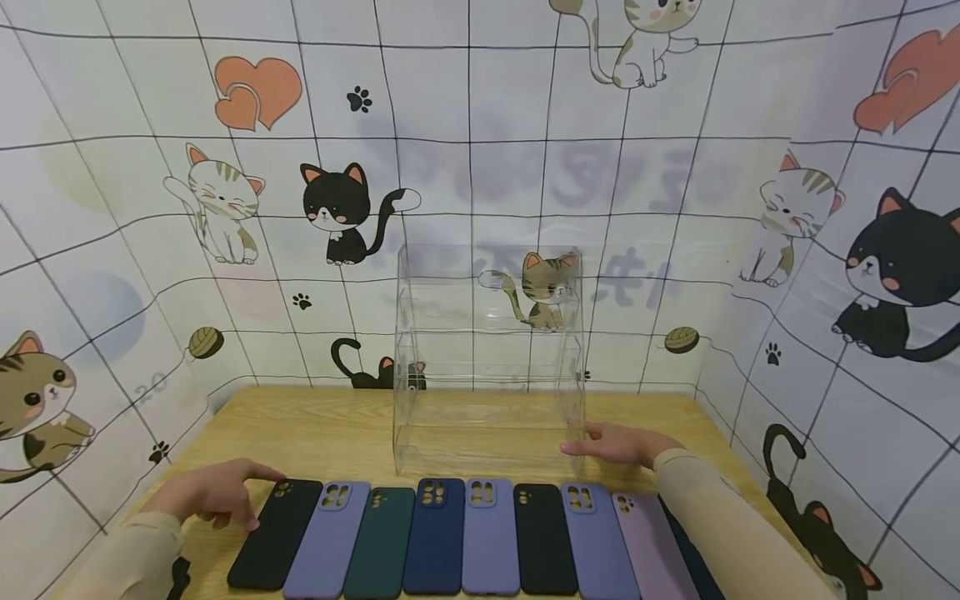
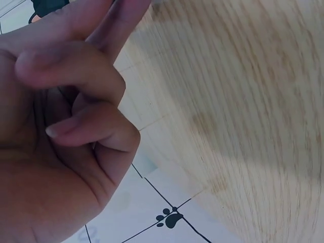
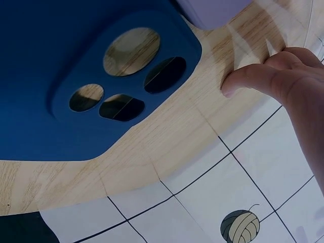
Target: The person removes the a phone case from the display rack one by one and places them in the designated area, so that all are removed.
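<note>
A row of phone cases lies along the front of the table in the head view. At its left end is a black phone case (image 1: pixel 276 533). My left hand (image 1: pixel 206 493) touches that case, the straight index finger at its top edge and other fingertips by its left side. Curled fingers of the left hand (image 2: pixel 76 126) fill the left wrist view. Behind the row stands a clear tiered rack (image 1: pixel 487 437). Its lower right side is held by my right hand (image 1: pixel 626 443), thumb at the front. A blue phone case (image 3: pixel 50 76) looms close in the right wrist view.
Along the row come a lavender case (image 1: pixel 327 537), a green case (image 1: pixel 380 542), a navy case (image 1: pixel 435 537) and several more. A pink-lilac case (image 1: pixel 652 542) lies beside a dark one partly under the right sleeve (image 1: pixel 735 517). Cat-printed sheeting (image 1: pixel 480 100) surrounds the wooden table (image 1: pixel 300 417).
</note>
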### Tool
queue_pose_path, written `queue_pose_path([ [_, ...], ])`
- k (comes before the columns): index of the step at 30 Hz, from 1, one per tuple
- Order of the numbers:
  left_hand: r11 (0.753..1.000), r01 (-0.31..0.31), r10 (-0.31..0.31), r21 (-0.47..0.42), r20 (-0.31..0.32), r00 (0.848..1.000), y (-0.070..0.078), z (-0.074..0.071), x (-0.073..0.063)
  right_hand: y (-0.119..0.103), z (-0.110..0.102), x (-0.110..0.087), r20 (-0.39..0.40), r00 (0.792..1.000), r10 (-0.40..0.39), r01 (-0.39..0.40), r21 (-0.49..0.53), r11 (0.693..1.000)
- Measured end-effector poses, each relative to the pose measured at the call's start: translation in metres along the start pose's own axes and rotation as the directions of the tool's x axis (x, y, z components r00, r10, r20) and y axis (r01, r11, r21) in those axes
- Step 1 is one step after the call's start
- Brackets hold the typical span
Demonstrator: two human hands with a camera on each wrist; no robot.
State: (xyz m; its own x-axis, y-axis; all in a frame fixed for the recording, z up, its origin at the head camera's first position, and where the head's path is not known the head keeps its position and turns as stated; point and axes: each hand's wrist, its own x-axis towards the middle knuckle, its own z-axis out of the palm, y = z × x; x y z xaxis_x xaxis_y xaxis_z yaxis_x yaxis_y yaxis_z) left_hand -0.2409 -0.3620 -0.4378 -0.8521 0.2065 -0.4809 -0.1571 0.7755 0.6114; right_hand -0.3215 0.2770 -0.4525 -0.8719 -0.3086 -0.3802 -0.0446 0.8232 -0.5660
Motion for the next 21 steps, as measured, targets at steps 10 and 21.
queue_pose_path([
  [10, 0.999, 0.012, -0.011, 0.033, -0.027, 1.0, -0.005, 0.002, -0.005, 0.0, 0.002, 0.0, 0.005, 1.0, -0.006, 0.006, 0.021, 1.0],
  [21, 0.997, 0.018, -0.014, 0.081, -0.05, 0.999, -0.007, -0.004, 0.003, 0.001, 0.003, 0.005, -0.01, 0.998, -0.069, 0.069, -0.025, 0.997],
])
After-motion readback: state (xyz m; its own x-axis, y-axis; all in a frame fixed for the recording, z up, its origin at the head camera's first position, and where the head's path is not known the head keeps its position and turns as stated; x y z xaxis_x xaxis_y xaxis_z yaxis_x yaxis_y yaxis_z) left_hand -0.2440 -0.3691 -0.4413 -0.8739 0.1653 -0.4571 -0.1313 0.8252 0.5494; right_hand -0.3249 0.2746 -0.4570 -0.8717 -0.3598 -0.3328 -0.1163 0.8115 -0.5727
